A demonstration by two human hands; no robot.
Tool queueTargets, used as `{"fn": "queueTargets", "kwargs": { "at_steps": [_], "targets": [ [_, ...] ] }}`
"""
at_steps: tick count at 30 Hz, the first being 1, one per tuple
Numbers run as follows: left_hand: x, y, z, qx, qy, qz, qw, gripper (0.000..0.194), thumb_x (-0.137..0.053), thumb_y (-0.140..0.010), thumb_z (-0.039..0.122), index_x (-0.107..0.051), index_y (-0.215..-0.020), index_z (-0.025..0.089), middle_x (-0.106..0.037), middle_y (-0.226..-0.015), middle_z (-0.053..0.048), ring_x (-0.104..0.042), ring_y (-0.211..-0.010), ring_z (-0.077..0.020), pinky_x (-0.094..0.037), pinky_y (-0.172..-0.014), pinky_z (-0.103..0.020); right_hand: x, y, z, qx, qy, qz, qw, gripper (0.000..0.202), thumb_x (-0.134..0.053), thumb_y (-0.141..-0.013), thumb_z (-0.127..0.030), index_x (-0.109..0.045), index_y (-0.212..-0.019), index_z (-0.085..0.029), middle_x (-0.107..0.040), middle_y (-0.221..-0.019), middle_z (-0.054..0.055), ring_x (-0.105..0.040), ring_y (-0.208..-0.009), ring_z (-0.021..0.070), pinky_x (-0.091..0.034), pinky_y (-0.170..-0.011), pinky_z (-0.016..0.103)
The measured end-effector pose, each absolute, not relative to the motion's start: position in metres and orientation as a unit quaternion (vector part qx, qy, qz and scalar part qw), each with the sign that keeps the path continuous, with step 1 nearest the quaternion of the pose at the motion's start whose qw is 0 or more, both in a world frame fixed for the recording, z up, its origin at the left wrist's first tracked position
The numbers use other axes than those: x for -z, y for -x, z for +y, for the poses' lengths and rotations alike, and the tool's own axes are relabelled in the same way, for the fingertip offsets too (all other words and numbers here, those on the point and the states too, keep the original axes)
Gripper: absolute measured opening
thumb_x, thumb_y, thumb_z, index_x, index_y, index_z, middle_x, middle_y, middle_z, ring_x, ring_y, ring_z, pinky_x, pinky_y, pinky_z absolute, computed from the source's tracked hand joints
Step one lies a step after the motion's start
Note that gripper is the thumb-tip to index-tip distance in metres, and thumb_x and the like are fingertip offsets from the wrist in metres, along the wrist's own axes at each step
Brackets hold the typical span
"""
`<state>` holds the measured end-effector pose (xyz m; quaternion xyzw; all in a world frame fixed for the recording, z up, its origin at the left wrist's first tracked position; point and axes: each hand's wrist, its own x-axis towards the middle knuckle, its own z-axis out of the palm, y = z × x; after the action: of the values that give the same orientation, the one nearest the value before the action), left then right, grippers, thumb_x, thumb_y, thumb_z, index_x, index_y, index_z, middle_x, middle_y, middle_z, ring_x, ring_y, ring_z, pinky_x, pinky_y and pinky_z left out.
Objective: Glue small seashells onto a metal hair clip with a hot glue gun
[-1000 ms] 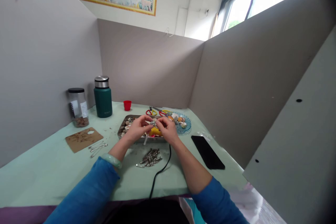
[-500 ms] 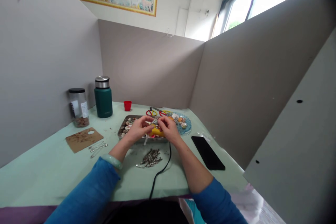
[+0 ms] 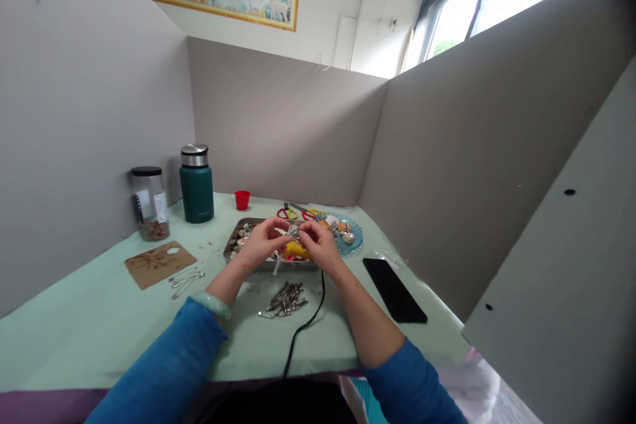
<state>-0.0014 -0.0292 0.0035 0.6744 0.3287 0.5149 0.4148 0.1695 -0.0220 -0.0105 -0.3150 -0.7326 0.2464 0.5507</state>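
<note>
Over a metal tray (image 3: pixel 235 259), my left hand (image 3: pixel 263 243) and my right hand (image 3: pixel 320 243) face each other with bent fingers. Between their fingertips is a small silvery-grey ornament (image 3: pixel 293 230), too small to make out closely. Both hands are closed about it. Below them lies a yellow hot glue gun (image 3: pixel 297 251) with a clear glue stick (image 3: pixel 277 266) and a black cord (image 3: pixel 301 329). The tray holds shells and small pieces (image 3: pixel 242 236), partly hidden by my hands. Several metal pin backs (image 3: pixel 286 300) lie heaped nearer me.
A blue plate (image 3: pixel 356 246) with ornaments and pliers (image 3: pixel 293 212) are behind the tray. At left stand a green flask (image 3: pixel 196 189), a jar (image 3: pixel 151 205) and a red cup (image 3: pixel 242 200), near a brown card (image 3: pixel 159 264) and large safety pins (image 3: pixel 185 279). A black phone (image 3: pixel 395 290) lies right.
My fingers have shifted slightly around the silvery ornament, which now shows more between the fingertips. Both hands stay over the tray, and the things on the table have not moved.
</note>
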Motion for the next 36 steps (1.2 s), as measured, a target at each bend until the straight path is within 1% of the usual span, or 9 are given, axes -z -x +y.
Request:
{"fn": "queueTargets", "kwargs": {
  "at_steps": [8,13,15,19,23,26,29,32,36],
  "targets": [
    [-0.005,0.002,-0.031,-0.508,-0.685,0.317,0.415,0.035,-0.069,-0.07,0.031,-0.053,-0.097,0.015,-0.058,-0.059,0.003,-0.058,-0.054,-0.0127,-0.048,-0.054,-0.025,0.01,-0.17,-0.023,-0.234,0.309,-0.74,0.55,0.009,-0.054,-0.081,-0.029,-0.056,-0.081,-0.019,-0.055,-0.071,-0.001,-0.05,-0.061,0.0123,-0.041,-0.058,0.024],
    [-0.006,0.002,-0.032,-0.51,-0.68,0.306,0.429,0.035,-0.068,-0.07,0.029,-0.052,-0.097,0.015,-0.059,-0.061,0.002,-0.058,-0.055,-0.0121,-0.049,-0.055,-0.024,0.008,-0.171,-0.025,-0.199,0.298,-0.753,0.552,0.008,-0.054,-0.08,-0.025,-0.058,-0.081,-0.019,-0.055,-0.073,0.0,-0.05,-0.062,0.0123,-0.041,-0.059,0.025],
    [-0.006,0.002,-0.032,-0.509,-0.679,0.301,0.436,0.035,-0.069,-0.07,0.029,-0.052,-0.097,0.015,-0.059,-0.062,0.002,-0.058,-0.056,-0.012,-0.049,-0.056,-0.024,0.008,-0.17,-0.026,-0.202,0.297,-0.749,0.557,0.007,-0.054,-0.08,-0.025,-0.058,-0.08,-0.019,-0.055,-0.073,0.0,-0.05,-0.062,0.0122,-0.04,-0.058,0.025],
    [-0.005,0.002,-0.03,-0.517,-0.665,0.299,0.449,0.035,-0.071,-0.068,0.03,-0.053,-0.094,0.015,-0.061,-0.066,0.001,-0.059,-0.058,-0.0127,-0.05,-0.056,-0.025,0.009,-0.169,-0.023,-0.262,0.296,-0.711,0.582,0.007,-0.056,-0.078,-0.026,-0.056,-0.079,-0.02,-0.054,-0.07,-0.001,-0.05,-0.06,0.0115,-0.04,-0.057,0.024],
    [-0.007,0.001,-0.031,-0.555,-0.63,0.323,0.437,0.028,-0.07,-0.069,0.035,-0.052,-0.078,0.016,-0.058,-0.06,0.002,-0.055,-0.052,-0.0105,-0.046,-0.052,-0.023,0.007,-0.172,-0.021,-0.366,0.284,-0.648,0.605,0.011,-0.06,-0.074,-0.029,-0.054,-0.076,-0.02,-0.051,-0.058,-0.005,-0.046,-0.05,0.0092,-0.038,-0.053,0.023],
    [-0.011,0.0,-0.035,-0.57,-0.612,0.343,0.428,0.027,-0.07,-0.068,0.037,-0.054,-0.071,0.015,-0.055,-0.055,0.003,-0.051,-0.048,-0.0088,-0.042,-0.049,-0.02,0.004,-0.176,-0.021,-0.452,0.272,-0.601,0.601,0.015,-0.063,-0.071,-0.03,-0.055,-0.077,-0.02,-0.051,-0.053,-0.006,-0.045,-0.047,0.0084,-0.036,-0.049,0.021],
    [-0.012,0.001,-0.037,-0.57,-0.604,0.358,0.427,0.027,-0.073,-0.063,0.036,-0.058,-0.068,0.014,-0.056,-0.055,0.002,-0.05,-0.048,-0.0088,-0.039,-0.047,-0.02,0.002,-0.179,-0.021,-0.516,0.265,-0.561,0.591,0.019,-0.066,-0.068,-0.031,-0.055,-0.078,-0.02,-0.052,-0.052,-0.006,-0.045,-0.045,0.0083,-0.032,-0.046,0.02],
    [-0.011,0.002,-0.036,-0.565,-0.607,0.357,0.431,0.026,-0.072,-0.064,0.037,-0.062,-0.069,0.013,-0.058,-0.057,0.001,-0.051,-0.049,-0.0093,-0.04,-0.049,-0.021,0.002,-0.181,-0.02,-0.533,0.269,-0.547,0.587,0.022,-0.068,-0.066,-0.032,-0.055,-0.078,-0.019,-0.053,-0.053,-0.006,-0.045,-0.044,0.0081,-0.031,-0.044,0.02],
    [-0.008,0.005,-0.032,-0.562,-0.601,0.348,0.45,0.028,-0.07,-0.066,0.039,-0.064,-0.073,0.013,-0.062,-0.064,-0.002,-0.05,-0.049,-0.0092,-0.041,-0.049,-0.022,0.003,-0.18,-0.018,-0.515,0.286,-0.549,0.593,0.022,-0.069,-0.065,-0.032,-0.057,-0.077,-0.019,-0.055,-0.057,-0.005,-0.046,-0.045,0.0077,-0.031,-0.045,0.02]
  ]
}}
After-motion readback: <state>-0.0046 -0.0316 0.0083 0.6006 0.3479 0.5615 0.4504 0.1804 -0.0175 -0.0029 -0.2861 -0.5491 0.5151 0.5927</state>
